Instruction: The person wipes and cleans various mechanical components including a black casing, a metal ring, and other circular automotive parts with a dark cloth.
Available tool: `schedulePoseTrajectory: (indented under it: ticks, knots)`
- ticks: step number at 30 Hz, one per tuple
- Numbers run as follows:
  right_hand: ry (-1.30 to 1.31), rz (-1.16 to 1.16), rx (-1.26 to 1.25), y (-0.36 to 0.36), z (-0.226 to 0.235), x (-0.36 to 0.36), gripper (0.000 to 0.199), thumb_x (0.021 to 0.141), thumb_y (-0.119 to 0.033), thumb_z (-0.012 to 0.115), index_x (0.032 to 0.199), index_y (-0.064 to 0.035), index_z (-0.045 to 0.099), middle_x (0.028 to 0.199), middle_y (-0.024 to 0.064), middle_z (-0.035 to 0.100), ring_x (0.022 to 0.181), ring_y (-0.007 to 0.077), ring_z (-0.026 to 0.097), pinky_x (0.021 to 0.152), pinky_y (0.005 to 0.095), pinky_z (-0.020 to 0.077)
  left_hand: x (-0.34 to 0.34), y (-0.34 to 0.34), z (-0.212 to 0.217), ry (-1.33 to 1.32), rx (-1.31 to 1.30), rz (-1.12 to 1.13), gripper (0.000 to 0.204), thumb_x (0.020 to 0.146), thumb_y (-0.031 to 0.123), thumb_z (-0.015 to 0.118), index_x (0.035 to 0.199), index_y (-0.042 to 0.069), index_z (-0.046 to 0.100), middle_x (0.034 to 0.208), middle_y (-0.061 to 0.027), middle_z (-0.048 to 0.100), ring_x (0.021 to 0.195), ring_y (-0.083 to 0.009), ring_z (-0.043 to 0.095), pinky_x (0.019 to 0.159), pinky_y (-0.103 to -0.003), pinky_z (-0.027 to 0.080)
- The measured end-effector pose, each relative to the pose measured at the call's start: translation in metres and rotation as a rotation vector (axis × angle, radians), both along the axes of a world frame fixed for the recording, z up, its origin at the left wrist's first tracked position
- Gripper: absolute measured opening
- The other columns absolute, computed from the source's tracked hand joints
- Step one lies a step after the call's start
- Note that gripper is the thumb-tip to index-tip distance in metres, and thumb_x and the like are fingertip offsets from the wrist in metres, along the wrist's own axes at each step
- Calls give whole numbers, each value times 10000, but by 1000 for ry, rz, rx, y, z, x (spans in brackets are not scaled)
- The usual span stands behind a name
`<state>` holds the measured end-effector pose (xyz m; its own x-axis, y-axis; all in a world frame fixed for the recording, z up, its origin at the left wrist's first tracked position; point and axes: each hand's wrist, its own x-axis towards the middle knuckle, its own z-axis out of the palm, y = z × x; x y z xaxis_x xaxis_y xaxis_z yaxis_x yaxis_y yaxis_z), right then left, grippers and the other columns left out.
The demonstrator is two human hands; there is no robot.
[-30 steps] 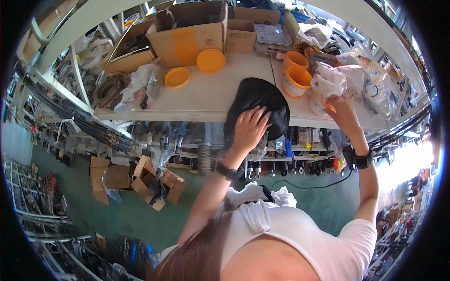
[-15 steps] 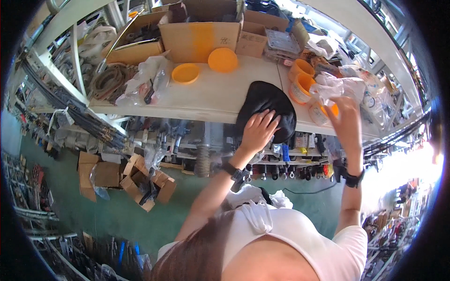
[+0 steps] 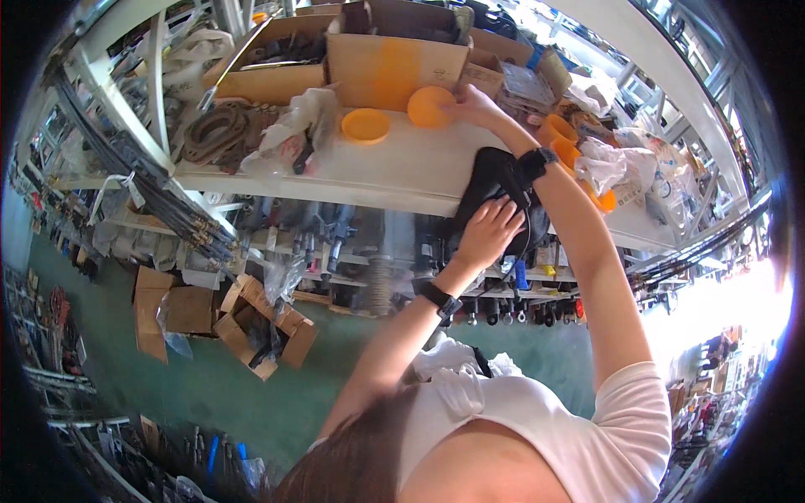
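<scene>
My left hand (image 3: pixel 490 228) lies with fingers spread on a black, soft, rounded piece (image 3: pixel 478 189) that looks like a fabric or leather pouch, at the shelf's front edge. My right arm reaches across above it. At the right rim of an orange round lid (image 3: pixel 430 107) are the fingertips of my right hand (image 3: pixel 476 106), stretched out; no closed grip shows. That lid leans against a cardboard box. A second orange lid (image 3: pixel 366 126) lies flat to its left. Several orange-rimmed tubs (image 3: pixel 557 130) stand on the right, partly behind my right forearm.
A large cardboard box (image 3: pixel 397 71) stands at the back of the white shelf (image 3: pixel 394 172). Plastic bags (image 3: pixel 293 126) and coiled parts (image 3: pixel 214 130) lie on the left, more bags (image 3: pixel 616 163) on the right. Black cables (image 3: pixel 159 201) hang by the left upright. Cartons (image 3: pixel 189 310) lie below.
My right hand has moved left and away from me, from the orange tubs to the leaning lid. My left hand stays on the black piece. The view has shifted slightly.
</scene>
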<state>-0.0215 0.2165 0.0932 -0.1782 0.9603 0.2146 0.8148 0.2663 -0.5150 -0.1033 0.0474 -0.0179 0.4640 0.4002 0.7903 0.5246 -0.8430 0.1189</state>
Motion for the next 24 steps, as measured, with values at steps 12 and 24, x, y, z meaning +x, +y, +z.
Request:
schedulePoseTrajectory:
  ticks: [12, 24]
  knots:
    - [300, -37, -121, 2, -20, -53, 277, 743, -260, 625, 790, 13, 621, 586, 91, 592, 539, 131, 598, 538, 277, 482, 0, 5, -20, -44, 11, 5, 252, 781, 212, 521, 1015, 143, 586, 1028, -28, 570, 1078, -194, 468, 923, -358, 336]
    - [-580, -170, 260, -6, -30, -158, 288, 787, -265, 521, 980, -56, 562, 949, 104, 576, 836, 257, 576, 713, 358, 478, 28, 15, -78, -800, -1136, -870, 355, 861, 240, 440, 1166, 64, 484, 1187, -89, 517, 1114, -227, 459, 904, -378, 375]
